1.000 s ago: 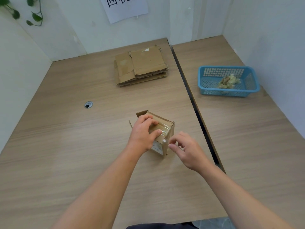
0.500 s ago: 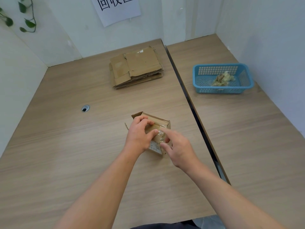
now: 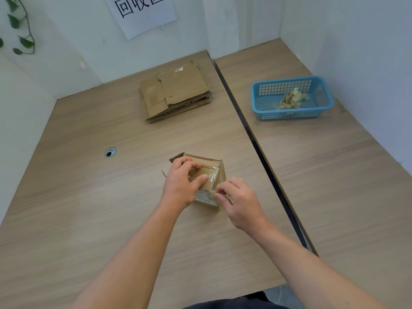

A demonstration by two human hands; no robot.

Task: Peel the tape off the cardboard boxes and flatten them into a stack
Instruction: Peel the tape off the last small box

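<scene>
At frame centre, the light, crushable cardboard box (image 3: 219, 178) is clamped by the left grip (image 3: 180, 185). Its thin clear tape (image 3: 212, 174), judged tear-prone, is pinched at the near corner by the right grip (image 3: 239, 200).

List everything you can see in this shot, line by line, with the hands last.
small brown cardboard box: one, brown, near middle of the left table
clear tape strip: one, clear, across the box's top
stack of flattened cardboard boxes: one, brown, far end of left table
blue plastic basket: one, blue, on right table
wad of peeled tape: one, yellowish, inside the basket
light wooden tables: two, side by side
round cable hole: one, grey-rimmed, in left table
white paper sign: one, black characters, back wall
green vine: one, top left wall
left hand: grips the box
right hand: pinches the tape at the box's near corner
</scene>
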